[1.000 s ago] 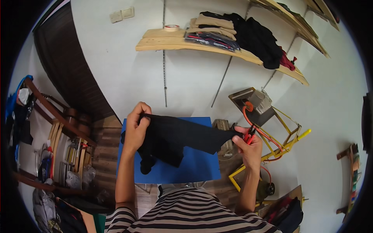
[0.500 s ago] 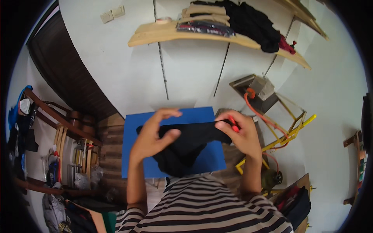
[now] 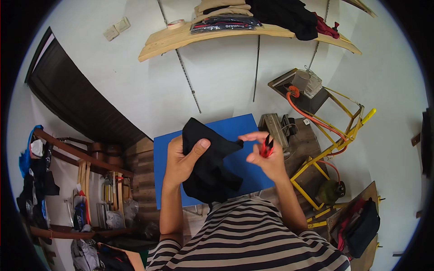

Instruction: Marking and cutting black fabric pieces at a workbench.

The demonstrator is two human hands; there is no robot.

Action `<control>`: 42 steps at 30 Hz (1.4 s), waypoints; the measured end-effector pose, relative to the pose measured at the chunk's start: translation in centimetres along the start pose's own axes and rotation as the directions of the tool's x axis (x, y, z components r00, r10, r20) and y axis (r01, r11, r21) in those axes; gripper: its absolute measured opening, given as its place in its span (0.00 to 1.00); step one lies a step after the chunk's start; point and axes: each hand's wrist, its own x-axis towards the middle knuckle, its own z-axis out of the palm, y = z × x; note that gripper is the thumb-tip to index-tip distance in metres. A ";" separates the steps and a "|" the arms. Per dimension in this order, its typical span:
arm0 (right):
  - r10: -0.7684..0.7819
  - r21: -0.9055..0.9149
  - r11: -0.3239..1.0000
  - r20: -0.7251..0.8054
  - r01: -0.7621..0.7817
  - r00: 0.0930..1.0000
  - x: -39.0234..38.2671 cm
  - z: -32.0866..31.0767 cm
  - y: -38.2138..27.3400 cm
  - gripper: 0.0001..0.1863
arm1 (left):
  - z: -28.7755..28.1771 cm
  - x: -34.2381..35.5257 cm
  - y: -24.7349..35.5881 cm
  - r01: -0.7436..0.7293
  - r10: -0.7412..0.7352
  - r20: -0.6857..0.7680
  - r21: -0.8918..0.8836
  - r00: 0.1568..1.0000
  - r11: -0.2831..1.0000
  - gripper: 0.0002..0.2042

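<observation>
Left hand (image 3: 181, 160) grips a bunched black cloth (image 3: 208, 167), thumb pressed across its front and fingers closed behind it. I hold it above the blue board (image 3: 165, 149), just ahead of my striped shirt (image 3: 244, 239). Right hand (image 3: 266, 158) pinches a small pair of red snips (image 3: 267, 147) between thumb and first fingers, tips pointing up, while the forefinger reaches toward a corner of the cloth that juts out to the right. Whether that finger touches the corner, I cannot tell.

To do the step well, in my judgement:
1. Keep the left thumb firm so the cloth does not slide.
2. Pull the jutting corner taut before bringing the blades in.
3. Keep the snip tips angled away from the left thumb.
4. Cut only what stands clear of the fold.

Beyond the board stands a yellow metal frame (image 3: 343, 135) with an orange hose (image 3: 312, 118) looped over it. Farther off, a wooden shelf (image 3: 181, 40) on the white wall carries folded clothes (image 3: 226, 20).
</observation>
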 end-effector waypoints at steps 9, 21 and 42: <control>-0.208 -0.434 0.866 0.138 0.248 0.968 -0.1 -0.3 -0.2 0.13 | 0.6 0.6 0.2 -0.018 0.018 0.036 -0.017 0.999 1.000 0.10; -0.008 -0.213 0.976 -0.271 -0.052 0.962 0.9 1.9 0.0 0.09 | 1.3 3.1 1.4 -0.220 0.225 -0.044 0.095 0.973 0.971 0.06; -0.294 -0.221 0.941 -0.165 0.256 0.941 4.4 2.9 -1.5 0.12 | -6.2 -5.4 2.4 0.190 -0.175 0.145 -0.099 0.974 0.977 0.14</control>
